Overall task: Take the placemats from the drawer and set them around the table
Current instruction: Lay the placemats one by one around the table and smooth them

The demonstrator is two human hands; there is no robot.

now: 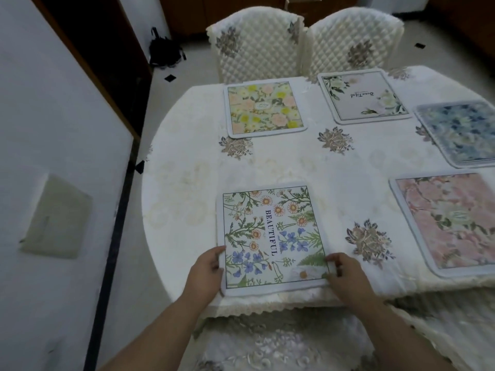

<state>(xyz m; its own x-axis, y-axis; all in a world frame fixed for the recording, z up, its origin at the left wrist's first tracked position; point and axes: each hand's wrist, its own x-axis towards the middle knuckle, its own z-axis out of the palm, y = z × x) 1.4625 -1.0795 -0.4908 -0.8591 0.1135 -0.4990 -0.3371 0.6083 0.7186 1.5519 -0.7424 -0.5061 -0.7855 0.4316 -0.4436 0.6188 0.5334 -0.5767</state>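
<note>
Squaring the daisy placemat (272, 236) on the table (308, 167), we pinch its near corners, left hand (206, 274) and right hand (345, 277), fingers curled over each edge, thumbs probably underneath. Beyond our fingertips lie four other mats. We should slide gently, keeping the near edge level with the table's rim.

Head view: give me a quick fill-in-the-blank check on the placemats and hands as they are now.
1. The number of placemats in view on the table is ____.
2. The mat held at its near corners by the left hand and right hand bears the word ____.
3. The mat with yellow and peach flowers lies in front of the ____ quilted chair.
4. The pink placemat lies to the ____ of the held mat.

Missing words: five; BEAUTIFUL; left; right
</note>
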